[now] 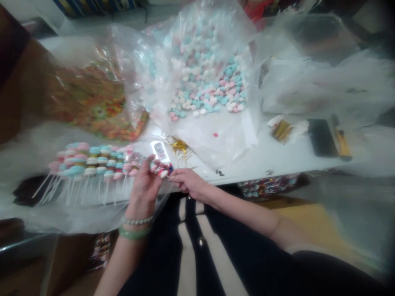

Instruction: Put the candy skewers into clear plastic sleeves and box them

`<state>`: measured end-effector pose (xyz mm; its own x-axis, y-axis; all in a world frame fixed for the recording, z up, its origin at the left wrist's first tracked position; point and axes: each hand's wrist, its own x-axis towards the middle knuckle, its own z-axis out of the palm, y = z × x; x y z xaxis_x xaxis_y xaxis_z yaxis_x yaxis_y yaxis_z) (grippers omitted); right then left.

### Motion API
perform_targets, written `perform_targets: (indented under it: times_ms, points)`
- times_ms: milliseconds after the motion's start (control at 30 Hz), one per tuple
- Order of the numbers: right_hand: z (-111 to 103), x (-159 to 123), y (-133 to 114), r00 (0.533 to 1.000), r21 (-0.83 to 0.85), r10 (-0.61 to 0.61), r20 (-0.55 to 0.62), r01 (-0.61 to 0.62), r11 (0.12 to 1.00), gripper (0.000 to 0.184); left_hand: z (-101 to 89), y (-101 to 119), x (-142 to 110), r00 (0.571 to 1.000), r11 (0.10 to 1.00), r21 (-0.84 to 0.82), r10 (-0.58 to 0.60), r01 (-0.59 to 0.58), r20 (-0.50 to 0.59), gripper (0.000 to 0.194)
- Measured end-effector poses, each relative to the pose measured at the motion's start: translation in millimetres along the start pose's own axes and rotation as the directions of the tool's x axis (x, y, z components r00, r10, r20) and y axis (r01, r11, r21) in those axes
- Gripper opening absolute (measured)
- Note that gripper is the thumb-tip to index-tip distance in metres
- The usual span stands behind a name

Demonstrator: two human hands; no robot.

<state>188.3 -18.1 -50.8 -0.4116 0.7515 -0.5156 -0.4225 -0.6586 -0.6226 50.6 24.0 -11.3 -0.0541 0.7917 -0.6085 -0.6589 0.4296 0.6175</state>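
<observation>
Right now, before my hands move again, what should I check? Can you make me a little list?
1. Candies gripped tight in your fingers: cannot tell, because your left hand and right hand hide part of them.
2. Gold twist ties near your hands: ok, they lie on the white table just past your fingers.
3. Pastel candy pile all together: not ok, one pink candy sits apart from it on the clear plastic.
4. Candy sticks lying in neat rows: ok, they lie side by side next to your left hand.
</observation>
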Motion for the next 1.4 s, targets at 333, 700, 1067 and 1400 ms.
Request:
perform_targets:
  times_ms: [333, 700, 1067, 1400]
  points:
    - [16.9, 0.7, -5.8, 0.988, -0.126, -0.137, -0.065, 0.128, 0.984, 0.007, 6.4, -4.3, -5.3, 0.997, 0.997, 0.028, 0.073, -0.073, 0.021, 0.024]
    - [1.8, -25.0, 6.0, 0.902, -0.619, -0.432, -0.008, 0.335, 0.711, 0.007, -10.6, 4.8, -9.4, 0.992, 0.990, -0.099, 0.107, -0.100, 0.061, 0.025]
    - [15.4, -37.4, 19.5, 0.996, -0.291, -0.048, 0.076, 0.068, 0.954, 0.005, -27.5, -1.1, -37.1, 0.989, 0.988, -0.106, 0.125, -0.117, 0.074, 0.023]
    - [8.5, -26.7, 32.0, 0.933, 0.087, 0.201, 0.298, -0.236, 0.968, 0.017, -41.6, -3.8, -42.3, 0.983, 0.982, -0.151, 0.135, -0.116, 0.123, 0.016]
